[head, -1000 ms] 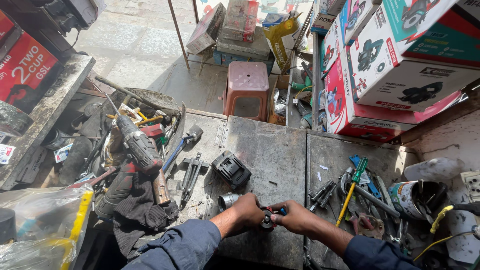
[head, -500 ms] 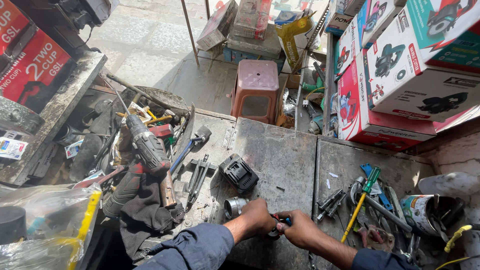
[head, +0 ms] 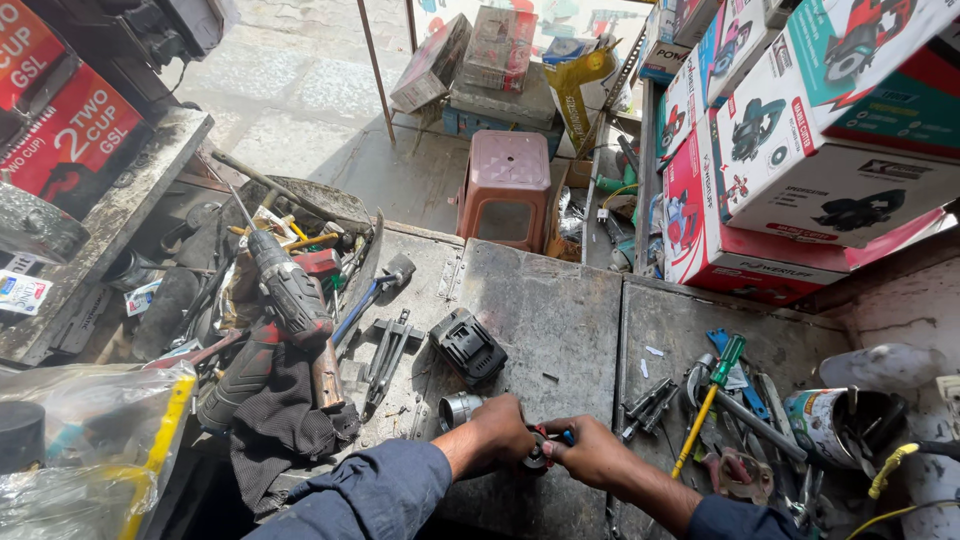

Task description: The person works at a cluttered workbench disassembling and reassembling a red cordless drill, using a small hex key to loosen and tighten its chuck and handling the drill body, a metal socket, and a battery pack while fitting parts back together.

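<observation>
both my hands — left hand point(head: 503, 432), right hand point(head: 590, 452) — fingers pinched round a small dark metal part point(head: 538, 452) on the grey workbench point(head: 560, 320), silver cylinder point(head: 458, 409) just beside.

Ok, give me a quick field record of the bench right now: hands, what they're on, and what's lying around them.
left hand: gripping a small dark round part on the bench
right hand: pressing a blue-handled tool against the same part
surface: grey metal bench
near left hand: short metal cylinder, black housing
far left: cordless drill on dark cloth
right side: green-handled screwdriver, open tin
beyond bench: pink plastic stool
</observation>
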